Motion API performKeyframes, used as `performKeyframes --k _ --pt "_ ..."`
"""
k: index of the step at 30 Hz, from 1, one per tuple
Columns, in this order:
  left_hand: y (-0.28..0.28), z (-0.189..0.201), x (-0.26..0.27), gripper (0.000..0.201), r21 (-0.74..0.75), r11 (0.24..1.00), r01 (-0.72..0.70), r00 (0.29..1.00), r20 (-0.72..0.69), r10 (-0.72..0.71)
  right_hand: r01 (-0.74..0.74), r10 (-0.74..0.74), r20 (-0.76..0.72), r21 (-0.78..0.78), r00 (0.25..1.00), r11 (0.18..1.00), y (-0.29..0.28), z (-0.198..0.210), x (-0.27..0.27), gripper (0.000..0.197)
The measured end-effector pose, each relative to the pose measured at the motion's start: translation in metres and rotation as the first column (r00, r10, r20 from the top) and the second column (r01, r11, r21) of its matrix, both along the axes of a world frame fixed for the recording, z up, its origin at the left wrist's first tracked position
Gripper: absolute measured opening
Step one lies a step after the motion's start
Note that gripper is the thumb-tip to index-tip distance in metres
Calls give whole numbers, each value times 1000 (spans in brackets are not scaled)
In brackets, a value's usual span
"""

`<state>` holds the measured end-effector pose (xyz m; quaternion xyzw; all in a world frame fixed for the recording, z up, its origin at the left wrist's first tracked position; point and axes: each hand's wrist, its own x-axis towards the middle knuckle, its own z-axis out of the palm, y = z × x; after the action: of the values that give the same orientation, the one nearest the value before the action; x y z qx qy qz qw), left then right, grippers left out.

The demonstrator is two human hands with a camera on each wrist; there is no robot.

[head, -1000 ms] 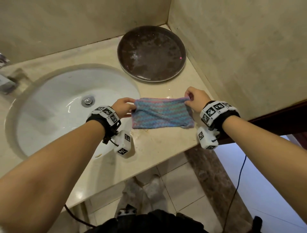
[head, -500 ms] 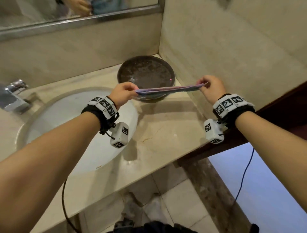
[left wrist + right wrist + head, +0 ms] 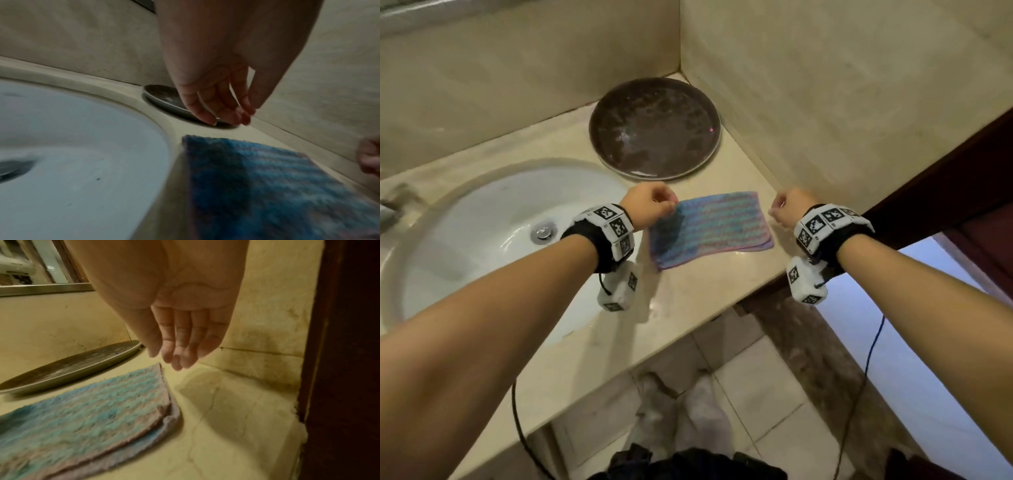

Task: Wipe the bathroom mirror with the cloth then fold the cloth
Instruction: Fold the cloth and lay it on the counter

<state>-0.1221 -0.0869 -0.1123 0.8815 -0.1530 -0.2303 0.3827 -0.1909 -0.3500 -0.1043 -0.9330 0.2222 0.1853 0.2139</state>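
The blue and pink striped cloth [image 3: 709, 228] lies folded flat on the beige counter [image 3: 688, 301], between the sink and the side wall. Its doubled edges show in the right wrist view [image 3: 168, 415]. My left hand [image 3: 650, 205] hovers just above the cloth's left end, fingers loosely bent and holding nothing [image 3: 218, 104]. My right hand [image 3: 789, 209] hangs just right of the cloth's right end, fingers relaxed and pointing down, empty [image 3: 176, 344]. The cloth [image 3: 267, 186] fills the lower right of the left wrist view. A strip of the mirror frame [image 3: 45, 289] shows above the back wall.
A round dark tray [image 3: 654, 130] sits in the back corner behind the cloth. The white sink basin [image 3: 482, 240] with its metal drain [image 3: 543, 231] lies to the left, a faucet [image 3: 388, 212] at the far left. A dark wooden door frame [image 3: 945, 154] stands to the right.
The cloth was held stretched in the air between both hands; now it lies folded on the counter and both hands have let go of its ends.
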Motion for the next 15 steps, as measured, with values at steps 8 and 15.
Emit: performKeyframes --k 8,15 --pt "-86 -6 5 15 76 989 126 979 154 -136 1 -6 -178 -26 984 1000 7 -10 -24 44" --pt "-138 -26 12 39 330 888 320 898 192 -395 141 -134 -132 45 982 989 4 -22 -32 36"
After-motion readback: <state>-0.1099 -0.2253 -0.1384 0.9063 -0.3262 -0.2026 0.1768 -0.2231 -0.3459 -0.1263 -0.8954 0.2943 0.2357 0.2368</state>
